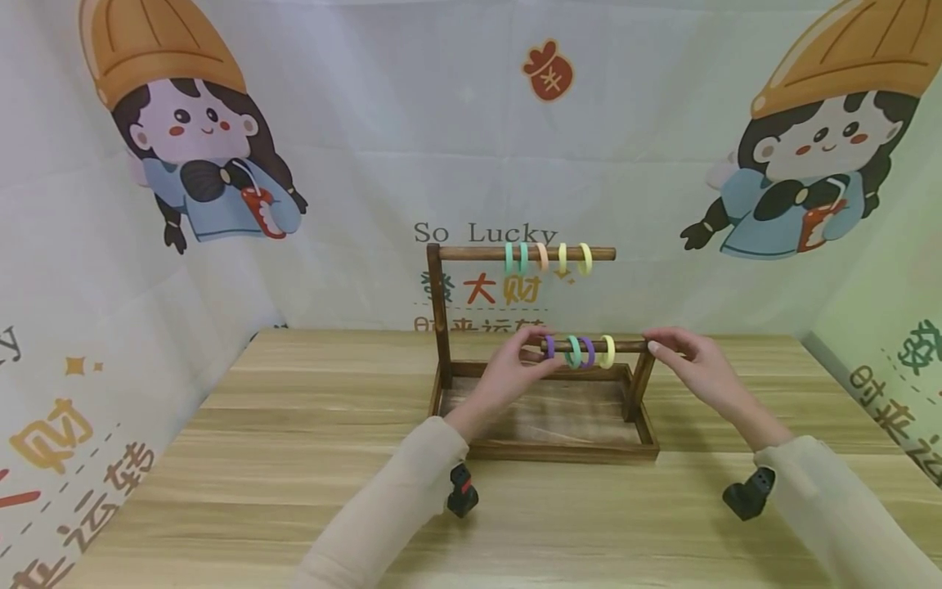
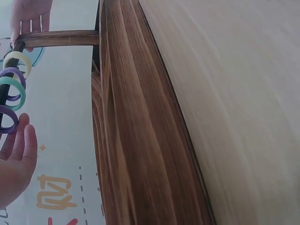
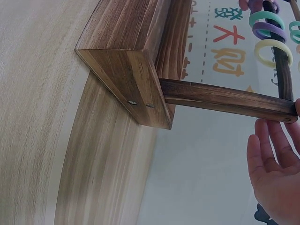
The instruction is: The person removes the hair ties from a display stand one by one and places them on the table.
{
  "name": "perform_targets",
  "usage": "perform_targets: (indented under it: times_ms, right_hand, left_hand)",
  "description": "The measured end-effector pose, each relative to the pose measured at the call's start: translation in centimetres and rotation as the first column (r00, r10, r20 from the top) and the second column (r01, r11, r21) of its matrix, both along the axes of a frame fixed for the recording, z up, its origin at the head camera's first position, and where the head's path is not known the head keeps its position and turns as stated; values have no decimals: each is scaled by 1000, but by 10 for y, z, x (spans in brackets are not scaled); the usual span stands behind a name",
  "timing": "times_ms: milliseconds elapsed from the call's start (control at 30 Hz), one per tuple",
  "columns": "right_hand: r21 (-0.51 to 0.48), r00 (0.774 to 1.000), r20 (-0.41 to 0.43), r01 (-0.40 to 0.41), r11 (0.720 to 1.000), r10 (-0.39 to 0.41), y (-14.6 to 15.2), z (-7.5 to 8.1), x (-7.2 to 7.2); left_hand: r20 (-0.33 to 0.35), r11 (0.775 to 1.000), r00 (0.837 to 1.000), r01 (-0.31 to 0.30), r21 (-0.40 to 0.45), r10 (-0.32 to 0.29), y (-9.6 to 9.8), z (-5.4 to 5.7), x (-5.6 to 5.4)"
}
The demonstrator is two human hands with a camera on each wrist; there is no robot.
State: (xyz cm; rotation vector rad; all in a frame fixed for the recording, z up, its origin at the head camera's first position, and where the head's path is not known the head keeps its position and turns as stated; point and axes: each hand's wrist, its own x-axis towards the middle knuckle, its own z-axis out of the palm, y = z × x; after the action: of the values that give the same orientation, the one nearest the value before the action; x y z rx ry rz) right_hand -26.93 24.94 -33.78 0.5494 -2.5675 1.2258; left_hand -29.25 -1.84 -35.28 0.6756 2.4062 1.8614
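Observation:
A dark wooden rack (image 1: 436,319) with two bars stands on the table. At the free left end of its lower bar (image 1: 631,347), my left hand (image 1: 508,372) pinches a purple ring (image 1: 549,347) that encircles the bar tip. Farther right on that bar hang a mint green ring (image 1: 574,352), another purple ring (image 1: 587,352) and a pale yellow ring (image 1: 607,352). My right hand (image 1: 702,368) holds the corner where the lower bar meets its short post (image 3: 225,98), thumb in front and fingers behind.
The upper bar (image 1: 478,254) carries two mint green rings (image 1: 523,258), an orange ring (image 1: 542,257) and two pale yellow rings (image 1: 585,258). The rack's tray base (image 1: 567,451) rests on the wood-grain table (image 1: 294,425). A printed cloth (image 1: 368,123) hangs behind.

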Motion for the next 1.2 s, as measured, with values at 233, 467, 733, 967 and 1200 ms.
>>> perform_targets:
  times_ms: [233, 467, 733, 967, 1200]
  right_hand:
    - [2, 1000, 20, 1, 1000, -1, 0, 0, -1]
    - [8, 1000, 25, 6, 1000, -6, 1, -2, -3]
    - [3, 999, 41, 1, 1000, -2, 1, 0, -1]
    - [1, 999, 35, 4, 1000, -4, 1, -1, -3]
    - [9, 999, 37, 1, 1000, -1, 1, 1, 0]
  left_hand:
    - [-5, 1000, 1000, -1, -17, 1, -12, 17, 18]
    - [-27, 999, 1000, -4, -45, 3, -23, 23, 26]
    - [-20, 999, 1000, 12, -45, -13, -34, 21, 26]
    - [-58, 997, 998, 18, -70, -22, -42, 20, 30]
    - [-104, 994, 991, 72, -81, -80, -49, 20, 36]
